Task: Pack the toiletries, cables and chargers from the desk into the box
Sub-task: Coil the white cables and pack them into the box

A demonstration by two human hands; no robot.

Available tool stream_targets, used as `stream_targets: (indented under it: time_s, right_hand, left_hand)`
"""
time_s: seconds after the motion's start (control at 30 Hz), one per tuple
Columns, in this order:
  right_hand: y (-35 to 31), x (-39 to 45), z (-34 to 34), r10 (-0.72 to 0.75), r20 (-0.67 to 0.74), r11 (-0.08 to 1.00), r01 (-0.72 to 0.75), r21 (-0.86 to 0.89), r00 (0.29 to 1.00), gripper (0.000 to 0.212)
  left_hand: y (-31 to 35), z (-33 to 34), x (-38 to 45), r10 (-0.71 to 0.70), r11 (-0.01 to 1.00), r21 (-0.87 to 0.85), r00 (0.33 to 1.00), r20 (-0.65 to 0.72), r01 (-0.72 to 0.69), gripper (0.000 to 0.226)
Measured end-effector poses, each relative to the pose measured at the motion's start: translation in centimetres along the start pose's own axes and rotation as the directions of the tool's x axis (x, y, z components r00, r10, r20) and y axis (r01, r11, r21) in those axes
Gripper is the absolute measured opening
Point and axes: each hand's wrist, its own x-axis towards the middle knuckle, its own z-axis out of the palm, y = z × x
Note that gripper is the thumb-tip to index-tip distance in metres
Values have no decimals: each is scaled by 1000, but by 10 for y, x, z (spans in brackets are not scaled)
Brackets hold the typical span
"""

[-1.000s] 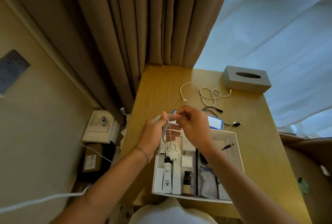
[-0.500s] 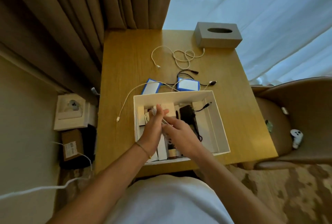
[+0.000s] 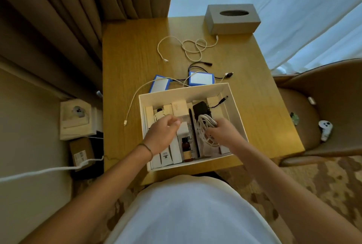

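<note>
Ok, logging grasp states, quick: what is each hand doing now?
Left hand: fingers curled over the box, whether it holds anything cannot be told.
Right hand: holding the coiled white cable.

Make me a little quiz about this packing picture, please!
1. True or false: the tissue box sits inside the white box.
2. Which hand grips the coiled white cable? A) left hand B) right hand
3. Fill in: the loose white cable near the tissue box lies on the ____.

Key: 1 false, it stands on the desk; 2 B; 3 desk.
</note>
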Motion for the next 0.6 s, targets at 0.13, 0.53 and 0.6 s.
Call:
stream_targets:
  time_s: [0.13, 0.53, 0.6]
  right_hand:
    - [7, 16, 9, 195, 78, 979, -190, -70, 978, 14]
    - [3, 10, 28, -65, 58, 780, 87, -619, 996, 20]
    - [1, 6, 26, -88, 22, 742, 80, -666, 996, 18]
  left_hand:
    - [-11, 6, -5, 62, 982, 182, 998, -9, -59, 24]
    - [-4, 67, 10, 296, 681, 598, 906, 303, -422, 61]
    - [-4, 68, 14, 318, 653, 618, 899, 300, -437, 56]
